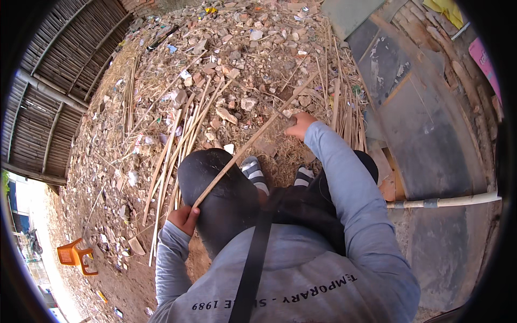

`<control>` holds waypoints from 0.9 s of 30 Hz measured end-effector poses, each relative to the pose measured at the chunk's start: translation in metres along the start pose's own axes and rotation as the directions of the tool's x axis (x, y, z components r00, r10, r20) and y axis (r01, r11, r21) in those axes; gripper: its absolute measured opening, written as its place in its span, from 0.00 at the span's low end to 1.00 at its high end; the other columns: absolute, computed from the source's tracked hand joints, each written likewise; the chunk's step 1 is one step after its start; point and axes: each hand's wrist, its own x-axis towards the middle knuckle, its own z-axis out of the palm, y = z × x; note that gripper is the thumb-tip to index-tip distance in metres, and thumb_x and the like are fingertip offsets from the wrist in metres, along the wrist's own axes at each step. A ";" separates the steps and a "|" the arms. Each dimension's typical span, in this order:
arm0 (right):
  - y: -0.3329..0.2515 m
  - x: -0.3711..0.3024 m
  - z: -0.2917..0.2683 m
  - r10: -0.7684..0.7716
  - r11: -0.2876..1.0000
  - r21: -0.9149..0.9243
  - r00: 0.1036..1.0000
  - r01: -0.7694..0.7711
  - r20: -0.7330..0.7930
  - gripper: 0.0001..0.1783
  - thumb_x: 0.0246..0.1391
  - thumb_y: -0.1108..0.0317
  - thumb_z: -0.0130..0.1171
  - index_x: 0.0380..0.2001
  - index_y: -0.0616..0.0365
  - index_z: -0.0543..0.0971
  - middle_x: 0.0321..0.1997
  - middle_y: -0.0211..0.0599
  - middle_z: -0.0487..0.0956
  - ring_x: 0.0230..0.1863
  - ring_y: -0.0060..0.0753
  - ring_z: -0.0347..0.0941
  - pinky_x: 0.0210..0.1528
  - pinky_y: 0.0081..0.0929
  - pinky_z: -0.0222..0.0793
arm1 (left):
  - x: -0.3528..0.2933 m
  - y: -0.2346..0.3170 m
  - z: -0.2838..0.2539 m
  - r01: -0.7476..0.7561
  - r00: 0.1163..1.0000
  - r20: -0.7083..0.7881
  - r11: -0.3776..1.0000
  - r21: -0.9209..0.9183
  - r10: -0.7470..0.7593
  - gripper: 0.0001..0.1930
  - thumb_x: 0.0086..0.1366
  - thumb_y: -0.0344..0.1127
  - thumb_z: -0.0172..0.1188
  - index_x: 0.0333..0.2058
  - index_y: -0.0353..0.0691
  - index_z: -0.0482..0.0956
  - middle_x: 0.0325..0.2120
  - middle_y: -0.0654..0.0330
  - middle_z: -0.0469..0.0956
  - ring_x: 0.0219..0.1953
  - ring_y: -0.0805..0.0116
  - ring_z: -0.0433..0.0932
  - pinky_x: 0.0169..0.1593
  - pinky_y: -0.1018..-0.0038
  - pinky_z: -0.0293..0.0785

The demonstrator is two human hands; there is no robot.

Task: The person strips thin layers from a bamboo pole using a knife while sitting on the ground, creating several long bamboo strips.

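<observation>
Bamboo strip (253,141) is the piece in work: it runs slantwise from beside our left knee up across the rubble-strewn ground (231,59) toward the upper right, resting over the dark trouser leg (215,183). Our left hand (183,218) is closed around its lower end, fingers curled tight. Our right hand (299,125) is closed too, further up and just beside the strip, and seems to hold a small blade or tool against it; the tool itself is too small for us to make out.

To do this well, we judge that the strip should stay braced on the thigh so it cannot whip about, with the left hand gripping firmly behind the working point. The right hand does best with even strokes directed away from the body and well clear of the striped socks (253,171) below. We keep the strip's length in line with the stroke, so it does not bend or split off course.

Loose bamboo slats (172,156) lie just to the left, more sticks (344,113) lie to the right, and an orange plastic chair (75,255) sits well apart at lower left.
</observation>
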 end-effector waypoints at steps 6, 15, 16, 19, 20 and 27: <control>-0.038 -0.028 0.017 -0.189 0.964 -0.169 0.977 0.204 0.098 0.29 0.34 0.51 0.65 0.38 0.60 0.80 0.34 0.49 0.81 0.39 0.49 0.77 0.45 0.37 0.72 | 0.002 -0.013 0.001 -0.014 0.999 0.030 0.997 -0.075 0.017 0.24 0.66 0.50 0.52 0.22 0.32 0.72 0.13 0.46 0.69 0.17 0.52 0.70 0.24 0.62 0.63; -0.005 -0.005 0.002 -0.001 0.999 -0.053 0.999 -0.001 -0.053 0.32 0.33 0.49 0.66 0.39 0.62 0.80 0.41 0.51 0.80 0.44 0.48 0.76 0.48 0.35 0.71 | 0.002 -0.003 0.001 0.022 1.000 0.019 1.000 -0.014 -0.022 0.24 0.66 0.50 0.52 0.22 0.32 0.71 0.14 0.47 0.70 0.18 0.52 0.71 0.26 0.62 0.65; -0.006 -0.004 0.003 -0.028 0.998 -0.065 0.999 0.025 -0.034 0.32 0.33 0.49 0.66 0.39 0.62 0.80 0.40 0.51 0.80 0.44 0.48 0.76 0.48 0.36 0.71 | 0.002 -0.006 0.001 0.016 1.000 0.021 0.999 -0.028 -0.015 0.24 0.66 0.50 0.52 0.22 0.32 0.72 0.14 0.47 0.70 0.18 0.52 0.71 0.26 0.62 0.65; -0.015 -0.009 0.011 -0.098 0.988 -0.117 0.994 0.103 0.046 0.31 0.33 0.48 0.65 0.39 0.61 0.80 0.38 0.51 0.80 0.43 0.49 0.76 0.47 0.36 0.71 | 0.003 -0.011 0.001 0.006 0.999 0.045 0.997 -0.073 -0.003 0.24 0.66 0.51 0.52 0.23 0.33 0.72 0.14 0.48 0.70 0.18 0.55 0.71 0.26 0.63 0.64; -0.020 -0.013 0.015 -0.122 0.981 -0.142 0.989 0.134 0.087 0.31 0.34 0.49 0.65 0.39 0.61 0.80 0.38 0.50 0.80 0.43 0.50 0.76 0.47 0.37 0.71 | 0.004 -0.010 0.001 0.012 0.998 0.058 0.997 -0.073 -0.008 0.24 0.66 0.51 0.52 0.23 0.33 0.72 0.14 0.48 0.70 0.18 0.56 0.71 0.26 0.63 0.64; -0.037 -0.016 0.008 -0.165 0.946 -0.242 0.963 0.216 0.213 0.31 0.34 0.50 0.65 0.40 0.61 0.80 0.37 0.51 0.80 0.41 0.50 0.77 0.45 0.37 0.71 | 0.001 -0.010 -0.002 0.039 0.997 0.070 0.994 -0.099 -0.032 0.23 0.66 0.49 0.52 0.23 0.33 0.73 0.14 0.49 0.70 0.18 0.58 0.71 0.26 0.64 0.64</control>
